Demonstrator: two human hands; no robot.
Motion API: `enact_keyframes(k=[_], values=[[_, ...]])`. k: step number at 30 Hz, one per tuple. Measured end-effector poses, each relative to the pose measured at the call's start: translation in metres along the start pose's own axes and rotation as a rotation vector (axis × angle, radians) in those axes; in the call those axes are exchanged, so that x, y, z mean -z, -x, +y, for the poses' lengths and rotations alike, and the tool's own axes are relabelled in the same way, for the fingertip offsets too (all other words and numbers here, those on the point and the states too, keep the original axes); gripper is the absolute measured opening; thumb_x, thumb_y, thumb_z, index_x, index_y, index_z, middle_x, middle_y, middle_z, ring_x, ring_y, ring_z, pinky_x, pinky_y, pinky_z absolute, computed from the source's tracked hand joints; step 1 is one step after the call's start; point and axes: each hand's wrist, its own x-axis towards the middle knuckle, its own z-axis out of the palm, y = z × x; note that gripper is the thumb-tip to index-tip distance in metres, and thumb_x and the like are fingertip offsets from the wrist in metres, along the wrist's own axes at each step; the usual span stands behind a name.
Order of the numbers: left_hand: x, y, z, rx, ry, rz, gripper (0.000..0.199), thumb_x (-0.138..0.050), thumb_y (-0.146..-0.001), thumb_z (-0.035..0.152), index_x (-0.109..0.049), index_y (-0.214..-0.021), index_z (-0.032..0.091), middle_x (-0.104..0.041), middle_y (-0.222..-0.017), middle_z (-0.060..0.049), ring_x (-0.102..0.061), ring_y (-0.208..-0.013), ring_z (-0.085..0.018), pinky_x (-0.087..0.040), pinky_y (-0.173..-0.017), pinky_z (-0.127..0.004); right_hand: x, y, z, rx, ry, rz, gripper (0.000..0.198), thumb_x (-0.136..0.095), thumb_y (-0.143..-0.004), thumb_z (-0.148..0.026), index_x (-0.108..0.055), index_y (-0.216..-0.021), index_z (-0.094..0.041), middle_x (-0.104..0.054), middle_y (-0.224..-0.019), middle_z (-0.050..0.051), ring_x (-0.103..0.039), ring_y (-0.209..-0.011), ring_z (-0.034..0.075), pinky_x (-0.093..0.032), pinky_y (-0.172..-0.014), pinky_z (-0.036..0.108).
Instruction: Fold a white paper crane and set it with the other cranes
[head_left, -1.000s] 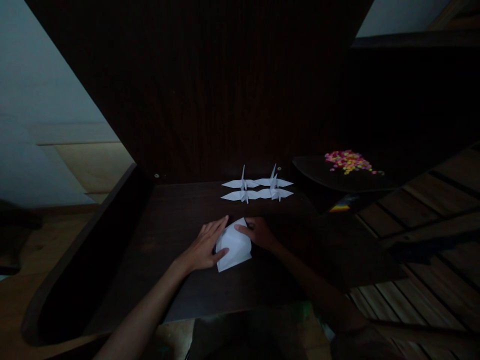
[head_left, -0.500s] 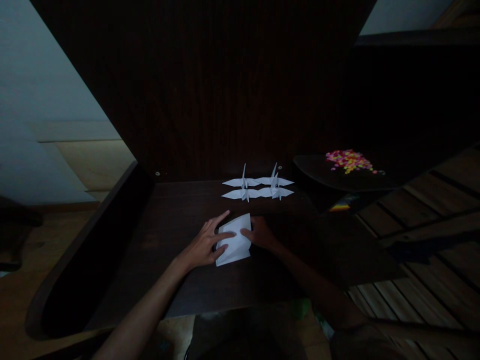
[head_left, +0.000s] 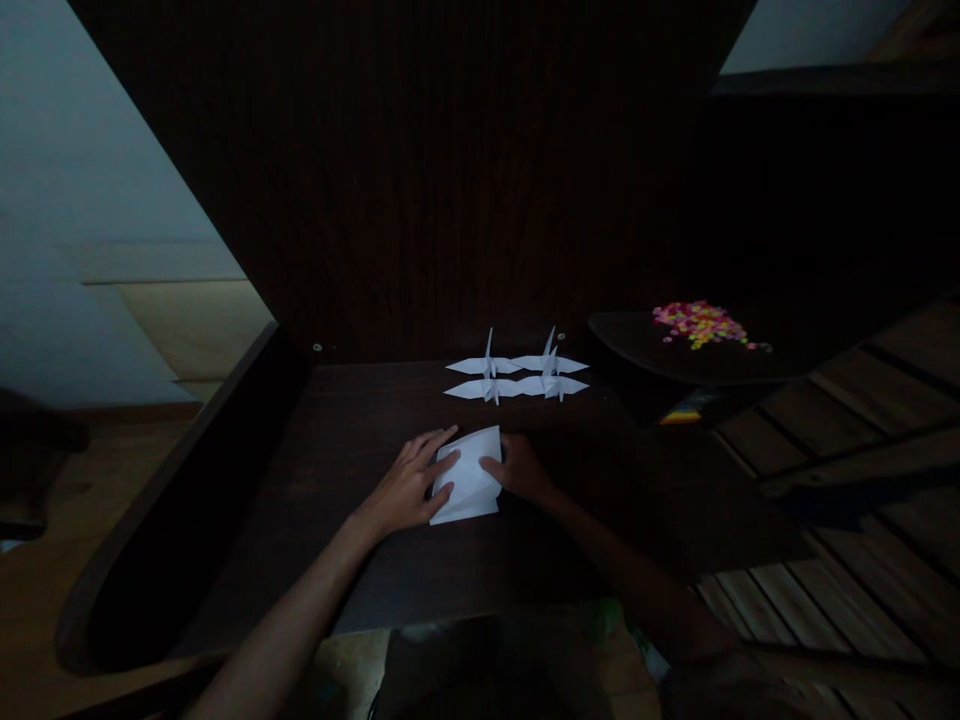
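A folded sheet of white paper lies on the dark wooden surface in front of me. My left hand rests at its left edge, fingers apart, with thumb and index fingertip touching the paper. At the right edge my right hand grips the sheet, its thumb on top and the other fingers hidden beneath or behind. Just beyond the paper stand several white origami cranes in two rows, their wings spread.
A pile of small pink, red and yellow pieces lies on a raised shelf at the right. A dark upright panel closes the back. A raised side board bounds the left.
My left index finger has drawn back toward the paper's left edge. The paper's lower edge has shifted slightly upward. My right hand keeps nearly the same place.
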Motion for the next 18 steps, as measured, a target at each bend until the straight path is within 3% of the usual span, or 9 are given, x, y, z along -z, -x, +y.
enact_keyframes(k=[13,18], values=[[0.003,0.0006,-0.0006,0.076,0.015,-0.106,0.041,-0.037,-0.097,0.03,-0.047,-0.137,0.027,-0.019,-0.156,-0.008,-0.022,-0.139,-0.033,-0.031,-0.106,-0.058,0.0003,0.0005,0.0014,0.07,-0.095,-0.046,0.02,-0.06,-0.071,-0.023,-0.068,-0.086,-0.011,-0.068,-0.075,0.004,-0.059,-0.065,0.017,-0.044,-0.057,0.024],[0.0043,0.0004,-0.0004,0.074,0.029,-0.129,0.054,-0.054,-0.089,0.045,-0.045,-0.139,0.028,-0.017,-0.157,-0.009,-0.02,-0.139,-0.037,-0.029,-0.105,-0.06,0.0002,0.0013,0.0013,0.056,-0.151,-0.061,0.024,-0.06,-0.079,-0.035,-0.067,-0.083,-0.013,-0.065,-0.071,0.002,-0.057,-0.063,0.015,-0.041,-0.054,0.023]])
